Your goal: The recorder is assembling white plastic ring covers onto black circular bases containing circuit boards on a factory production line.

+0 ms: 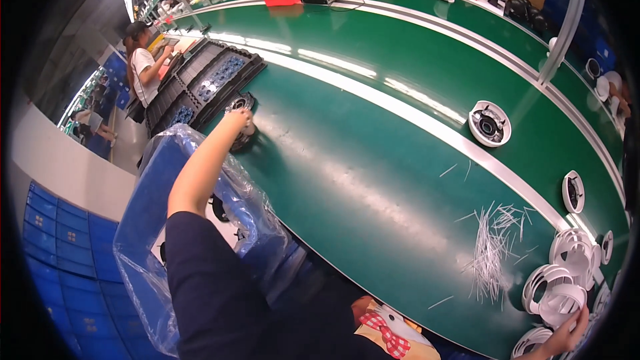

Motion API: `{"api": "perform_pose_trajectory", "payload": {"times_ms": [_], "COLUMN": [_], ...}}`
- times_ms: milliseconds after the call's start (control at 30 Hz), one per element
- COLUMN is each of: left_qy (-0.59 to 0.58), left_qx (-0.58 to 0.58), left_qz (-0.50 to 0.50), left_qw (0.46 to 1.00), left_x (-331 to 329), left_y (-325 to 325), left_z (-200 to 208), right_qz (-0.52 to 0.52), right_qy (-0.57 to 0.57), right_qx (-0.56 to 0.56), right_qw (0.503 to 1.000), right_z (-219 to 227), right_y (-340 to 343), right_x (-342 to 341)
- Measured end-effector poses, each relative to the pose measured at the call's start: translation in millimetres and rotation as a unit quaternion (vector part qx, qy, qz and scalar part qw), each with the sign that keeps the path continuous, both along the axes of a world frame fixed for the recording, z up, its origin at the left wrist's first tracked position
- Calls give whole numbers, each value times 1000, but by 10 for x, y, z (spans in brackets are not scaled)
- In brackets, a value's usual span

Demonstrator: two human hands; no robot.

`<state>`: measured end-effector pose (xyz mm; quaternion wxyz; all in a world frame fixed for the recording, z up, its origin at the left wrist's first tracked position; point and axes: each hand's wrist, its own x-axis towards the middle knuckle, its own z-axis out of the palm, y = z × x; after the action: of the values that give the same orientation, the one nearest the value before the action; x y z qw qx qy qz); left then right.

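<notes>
Stretched out to the far left of the green bench, my left hand (240, 119) is closed among black round parts (241, 102) beside the black trays. Its fingertips are partly hidden, so what they grip is unclear. Down at the lower right, my right hand (568, 333) has its fingers closed on the edge of a white plastic ring housing (561, 305). More white ring housings (572, 250) are stacked and lying around that hand. A loose pile of thin white strips (492, 257) lies to the left of them.
Black trays (190, 87) with small blue pieces stand at the left end. A plastic-lined blue bin (157, 187) sits against the bench by my left arm. White round housings with black centres (490, 124) rest on the conveyor (413, 67). A co-worker (143, 63) stands beyond the trays.
</notes>
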<state>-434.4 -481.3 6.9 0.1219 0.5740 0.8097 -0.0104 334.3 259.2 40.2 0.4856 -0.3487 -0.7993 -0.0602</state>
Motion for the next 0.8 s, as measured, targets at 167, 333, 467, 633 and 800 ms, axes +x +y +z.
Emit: {"api": "perform_pose_trajectory", "payload": {"times_ms": [167, 333, 467, 633, 800], "left_qy": [14, 88, -21, 17, -13], "left_qx": [-321, -73, 31, 99, 63], "left_qz": [375, 184, 128, 108, 181], "left_qw": [870, 976, 991, 989, 981], "left_x": [1824, 2392, 2845, 2848, 2666], "left_y": [2691, 3140, 3699, 4112, 4013], "left_z": [335, 41, 165, 335, 125], "right_qz": [109, 308, 290, 229, 332], "right_qy": [-49, -86, -136, -174, -370], "right_qx": [24, -239, -322, -285, -342], "right_qw": [993, 917, 891, 914, 798], "right_z": [479, 228, -257, -310, -33], "right_y": [-1133, -1887, -1963, -2004, -2193], "right_x": [-937, -1951, -2111, -2073, -2129]}}
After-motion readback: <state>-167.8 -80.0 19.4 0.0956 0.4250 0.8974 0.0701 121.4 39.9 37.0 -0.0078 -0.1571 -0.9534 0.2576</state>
